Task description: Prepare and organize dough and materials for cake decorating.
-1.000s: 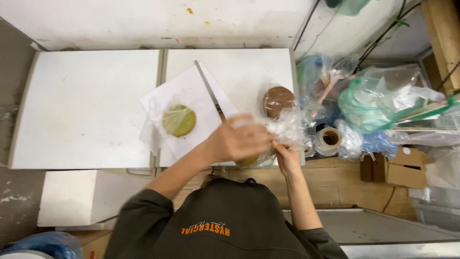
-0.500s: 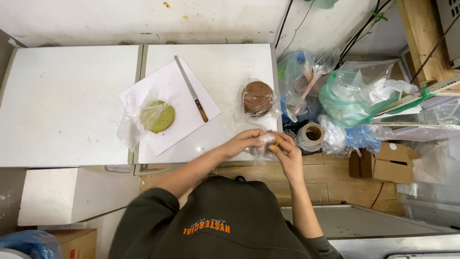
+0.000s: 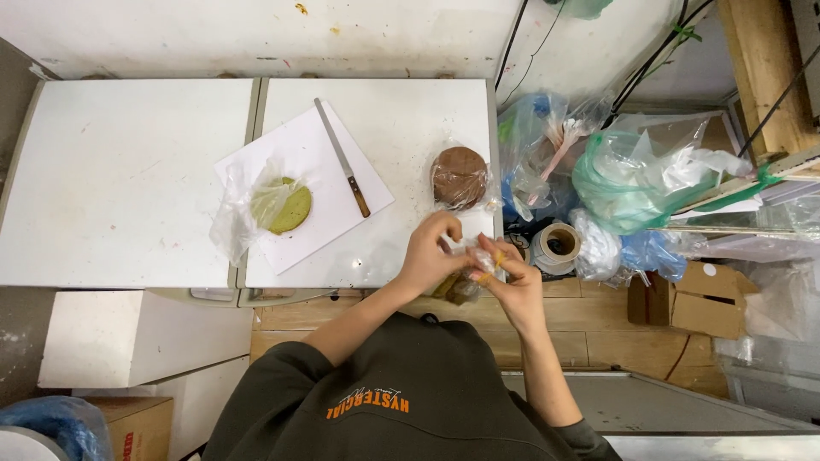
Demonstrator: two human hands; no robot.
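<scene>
A small clear plastic bag (image 3: 472,271) with something brownish inside was held between both hands, just past the front edge of the white surface (image 3: 128,179), near its right front corner. The left hand (image 3: 431,254) was curled over the bag from the left, its fingers bent and closed on the plastic. The right hand (image 3: 511,277) was set against the bag from the right, thumb and fingertips pinched on the crinkled top of the plastic. The two hands were touching or nearly touching around the bag; what exactly was inside could not be told.

A brown disc wrapped in clear film (image 3: 459,177) was seen on the surface near the right edge, just beyond the hands and apart from them. A sheet of white paper (image 3: 329,201) was laid at a tilt across the middle of the surface, and a knife (image 3: 342,156) with a dark handle was lying on it, blade toward the far edge. A green disc in a loose clear bag (image 3: 275,207) was resting on the left part of the paper, well apart from the hands.

Off the right edge of the surface, a roll of tape (image 3: 555,247) was seen just beside the right hand, among a heap of plastic bags (image 3: 632,175). A cardboard box (image 3: 694,299) was placed farther right.
</scene>
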